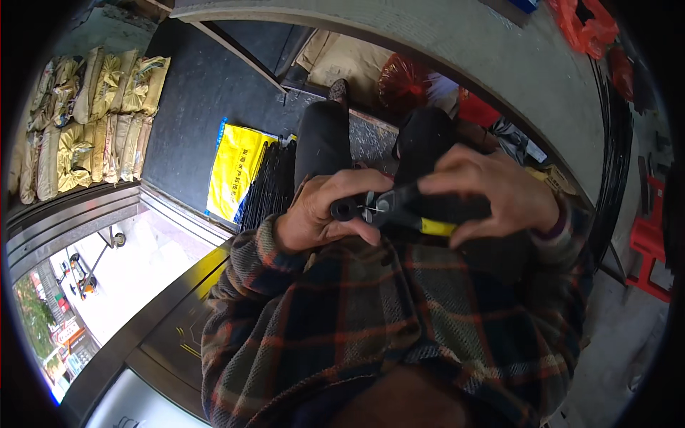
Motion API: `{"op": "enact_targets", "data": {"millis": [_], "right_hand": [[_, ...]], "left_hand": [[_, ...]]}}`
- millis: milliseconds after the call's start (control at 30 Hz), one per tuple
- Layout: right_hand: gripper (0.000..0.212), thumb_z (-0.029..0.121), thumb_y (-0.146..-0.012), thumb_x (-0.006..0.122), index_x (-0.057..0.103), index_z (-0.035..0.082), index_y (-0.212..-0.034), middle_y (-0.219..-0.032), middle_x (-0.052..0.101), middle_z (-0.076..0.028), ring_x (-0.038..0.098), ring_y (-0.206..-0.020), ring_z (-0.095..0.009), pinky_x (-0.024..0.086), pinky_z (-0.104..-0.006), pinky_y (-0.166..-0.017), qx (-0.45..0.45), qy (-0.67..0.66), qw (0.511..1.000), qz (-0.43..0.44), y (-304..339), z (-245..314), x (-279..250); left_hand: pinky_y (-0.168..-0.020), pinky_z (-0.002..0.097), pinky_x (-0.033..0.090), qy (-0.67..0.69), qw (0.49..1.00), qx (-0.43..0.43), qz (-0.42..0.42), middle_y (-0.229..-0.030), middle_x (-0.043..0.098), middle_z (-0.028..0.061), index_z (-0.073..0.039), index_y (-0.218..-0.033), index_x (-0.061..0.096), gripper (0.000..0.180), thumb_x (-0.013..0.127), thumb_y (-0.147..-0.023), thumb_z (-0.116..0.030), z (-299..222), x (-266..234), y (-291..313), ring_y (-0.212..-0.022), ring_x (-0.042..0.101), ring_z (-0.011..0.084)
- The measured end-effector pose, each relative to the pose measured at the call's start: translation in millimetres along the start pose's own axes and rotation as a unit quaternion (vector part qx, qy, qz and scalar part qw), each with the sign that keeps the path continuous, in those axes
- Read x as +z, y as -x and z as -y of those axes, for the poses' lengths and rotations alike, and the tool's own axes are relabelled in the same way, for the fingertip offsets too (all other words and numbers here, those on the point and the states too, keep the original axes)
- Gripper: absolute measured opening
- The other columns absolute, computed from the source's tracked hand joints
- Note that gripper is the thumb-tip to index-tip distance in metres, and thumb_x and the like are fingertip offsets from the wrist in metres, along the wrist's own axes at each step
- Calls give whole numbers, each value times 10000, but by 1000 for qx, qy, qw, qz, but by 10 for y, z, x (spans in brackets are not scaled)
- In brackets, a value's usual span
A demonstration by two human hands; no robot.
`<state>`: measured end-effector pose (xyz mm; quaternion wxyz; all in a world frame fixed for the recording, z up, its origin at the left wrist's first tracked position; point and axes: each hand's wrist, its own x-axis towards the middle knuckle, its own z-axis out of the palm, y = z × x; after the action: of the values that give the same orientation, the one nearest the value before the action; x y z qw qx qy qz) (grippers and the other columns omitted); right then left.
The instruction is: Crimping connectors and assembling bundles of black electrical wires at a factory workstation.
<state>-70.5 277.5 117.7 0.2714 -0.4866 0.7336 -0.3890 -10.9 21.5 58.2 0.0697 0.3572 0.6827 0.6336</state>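
Note:
My left hand (325,212) grips a small black tube-like part (344,209) with a round hole at its end, pinched between thumb and fingers. Against that part, at chest height above my lap, are the metal jaws of a pair of pliers (437,227) with dark handles and a yellow patch. My right hand (496,189) wraps round the plier handles, its fingers smeared by motion. What exactly the jaws bite on is too small to make out.
A bundle of thin black rods (268,182) lies beside a yellow printed bag (234,171) on the dark surface ahead. Tied tan bundles (93,121) fill the far left. A grey tabletop (457,36) spans the far side; a red stool (648,239) stands at right.

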Motion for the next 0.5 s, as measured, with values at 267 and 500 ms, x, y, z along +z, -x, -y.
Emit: {"op": "enact_targets", "data": {"millis": [267, 500], "right_hand": [[271, 112, -678, 623, 610, 53, -943, -1149, 452, -114, 492, -1020, -275, 350, -455, -926, 0, 388, 908, -158, -102, -76, 202], [270, 124, -679, 607, 606, 54, -939, -1043, 488, -94, 539, -936, -243, 414, -413, -842, 4, 437, 888, -141, -177, -79, 108]], "left_hand": [[-759, 295, 448, -117, 980, -8, -158, -1027, 539, 112, -29, -1117, 463, 579, 716, -670, -297, 98, 162, 16, -904, 582, 251], [-736, 269, 438, -88, 975, -28, -203, -975, 524, 93, -21, -1122, 440, 572, 680, -717, -344, 124, 146, 6, -840, 562, 159]]}}
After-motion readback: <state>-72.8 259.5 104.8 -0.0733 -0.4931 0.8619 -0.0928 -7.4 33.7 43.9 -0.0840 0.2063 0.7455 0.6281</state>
